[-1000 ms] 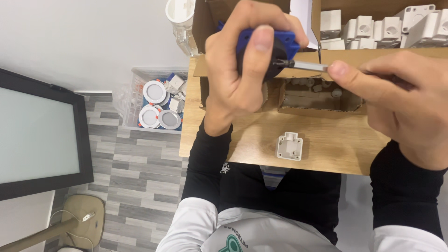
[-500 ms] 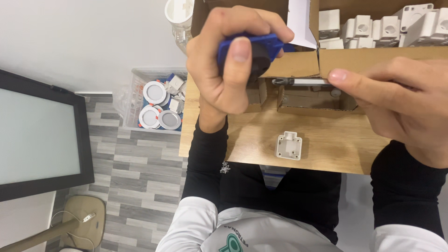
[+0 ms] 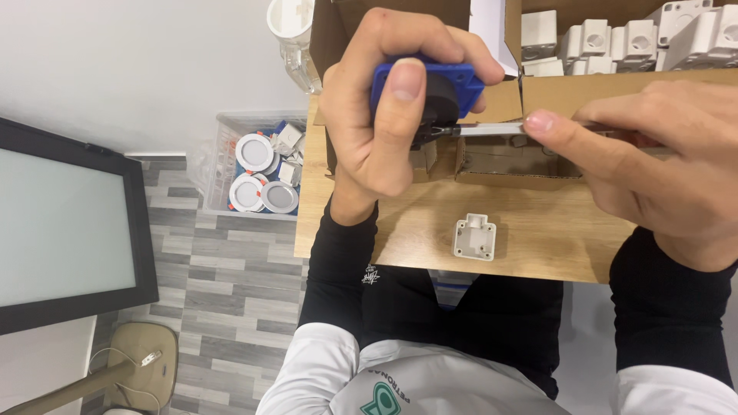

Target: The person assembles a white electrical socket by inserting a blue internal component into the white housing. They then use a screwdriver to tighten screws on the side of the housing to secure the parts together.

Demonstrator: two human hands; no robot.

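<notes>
Two hands were at work above the table [image 3: 369, 230]. Our left hand [image 3: 388, 107] was closed around a blue socket part [image 3: 461, 81], thumb pressed flat on its face, fingers curled over the top, holding it in the air over the table's far edge. Our right hand [image 3: 653, 154] pinched a screwdriver [image 3: 492, 129], forefinger laid along the shaft, the handle hidden in the palm; how tightly the other fingers closed on it we could not tell. The tip met the black underside of the part. We judged a screw was being turned there; we could not tell whether it was going in or out, nor how far along the turning was.

One small white housing [image 3: 475, 237] lay loose on the table, untouched, well apart from both hands. An open brown box [image 3: 507, 165] sat just behind the hands, crowding the shaft. More white housings [image 3: 607, 38] filled a carton beyond. A clear bin of round lamps [image 3: 257, 173] stood on the floor, beside a dark screen [image 3: 69, 223].
</notes>
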